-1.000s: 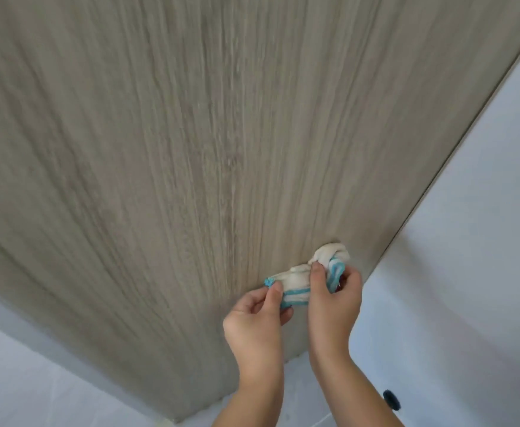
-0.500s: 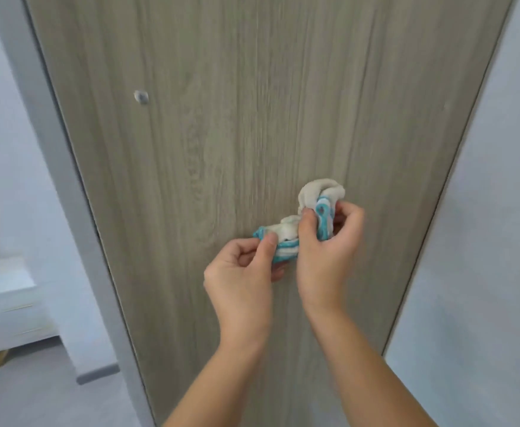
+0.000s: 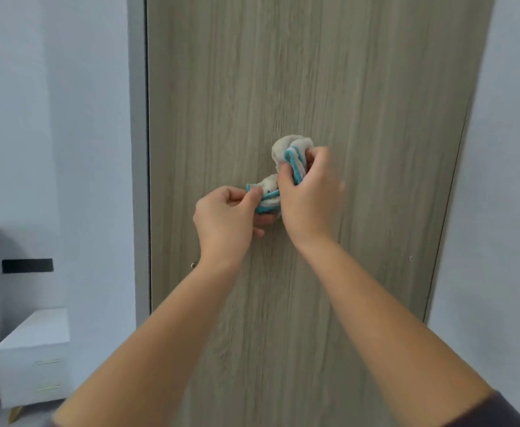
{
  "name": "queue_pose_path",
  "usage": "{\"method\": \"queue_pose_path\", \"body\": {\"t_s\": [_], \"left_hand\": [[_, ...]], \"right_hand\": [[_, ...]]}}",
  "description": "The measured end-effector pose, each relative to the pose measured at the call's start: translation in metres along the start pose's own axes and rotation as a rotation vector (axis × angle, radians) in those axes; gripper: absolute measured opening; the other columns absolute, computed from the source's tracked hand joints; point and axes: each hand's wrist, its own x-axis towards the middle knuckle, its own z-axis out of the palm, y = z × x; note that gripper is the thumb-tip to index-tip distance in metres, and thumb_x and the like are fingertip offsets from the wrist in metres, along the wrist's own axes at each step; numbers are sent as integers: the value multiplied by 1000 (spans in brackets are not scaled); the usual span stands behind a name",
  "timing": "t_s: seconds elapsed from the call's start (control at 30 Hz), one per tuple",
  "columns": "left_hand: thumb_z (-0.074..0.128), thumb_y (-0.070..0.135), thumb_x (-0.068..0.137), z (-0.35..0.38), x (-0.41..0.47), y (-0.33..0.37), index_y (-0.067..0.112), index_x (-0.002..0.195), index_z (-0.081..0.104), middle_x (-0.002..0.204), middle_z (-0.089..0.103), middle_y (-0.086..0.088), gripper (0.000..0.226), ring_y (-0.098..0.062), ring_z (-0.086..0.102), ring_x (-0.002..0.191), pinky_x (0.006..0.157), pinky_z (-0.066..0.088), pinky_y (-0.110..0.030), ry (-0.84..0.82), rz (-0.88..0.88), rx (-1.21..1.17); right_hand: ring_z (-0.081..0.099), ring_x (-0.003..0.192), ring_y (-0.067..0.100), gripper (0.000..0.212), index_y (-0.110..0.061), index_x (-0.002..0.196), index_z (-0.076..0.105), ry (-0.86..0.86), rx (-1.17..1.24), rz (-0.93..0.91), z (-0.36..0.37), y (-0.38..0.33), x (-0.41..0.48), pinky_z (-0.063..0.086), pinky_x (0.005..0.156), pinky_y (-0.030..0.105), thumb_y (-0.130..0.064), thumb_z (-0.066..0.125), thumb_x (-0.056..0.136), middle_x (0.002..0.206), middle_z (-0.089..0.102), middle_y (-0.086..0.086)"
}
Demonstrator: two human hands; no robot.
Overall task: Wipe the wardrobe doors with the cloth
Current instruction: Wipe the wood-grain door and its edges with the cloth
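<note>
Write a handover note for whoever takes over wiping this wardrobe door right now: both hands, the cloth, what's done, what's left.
Left hand: pinches the lower end of the bunched white cloth with teal stripes.
Right hand: grips its upper part.
Cloth: wadded between both hands, in front of the tall grey-brown wood-grain wardrobe door; contact with the door cannot be told.
Done: no wiped patch shows, so progress is unclear.
Left: probably flatten the cloth, then wipe the panel.

Soft, even daylight with faint shadows and no glare; the picture is slightly soft, and wide-angle distortion bends the edges.
</note>
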Motion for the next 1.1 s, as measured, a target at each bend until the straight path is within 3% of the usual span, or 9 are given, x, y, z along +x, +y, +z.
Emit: {"method": "queue_pose_path", "body": {"t_s": [0.1,0.23,0.37,0.47,0.7,0.83,1.0,1.1], "left_hand": [[68,24,91,-1,17,19,7,87,68,65,73,-5,17,-11,67,49,44,47,-19,-28,42,80],[67,24,92,-15,41,44,8,89,72,70,75,1,17,-10,63,48,42,45,-19,-99,93,143],[67,27,91,-44,60,67,15,83,71,70,74,7,15,-6,55,44,47,43,-20,-8,266,189],[67,28,89,-65,76,81,18,79,70,69,73,7,15,-8,53,44,56,45,-24,63,372,151],[63,21,89,-117,128,91,12,75,63,62,70,5,16,-10,51,43,55,46,-20,181,545,-1],[62,21,90,-146,166,83,10,76,63,60,68,3,17,-8,51,43,51,48,-19,103,520,-10],[60,22,90,-182,231,48,12,78,64,64,70,5,16,-3,59,48,45,42,-11,-31,397,90],[60,22,92,-192,258,13,14,78,66,67,71,7,17,-6,64,57,52,44,-19,-139,311,179]], "right_hand": [[48,66,14,21,-19,90,42,-9,-26,-75,5,-12,31,42,75,39,-31,59,91,83,56,-6],[48,68,15,20,-13,98,52,10,-46,-171,17,-34,65,44,76,40,-31,61,92,89,61,-2],[55,74,18,17,-11,98,54,62,12,-260,36,-53,92,48,73,40,-23,62,91,91,60,1],[55,79,16,16,-8,101,56,78,44,-293,49,-73,112,48,68,33,-21,60,92,97,59,3],[52,82,11,13,-8,97,59,223,118,-292,88,-127,149,33,65,5,-19,58,89,100,62,3],[54,77,10,15,-10,95,61,330,130,-265,108,-157,160,35,60,6,-25,60,90,94,65,3],[55,78,10,15,-18,92,52,307,12,-272,131,-208,170,37,58,11,-32,56,93,94,61,0],[54,87,13,15,-13,98,57,349,-114,-351,144,-230,167,34,61,12,-27,55,92,99,58,0]]}}
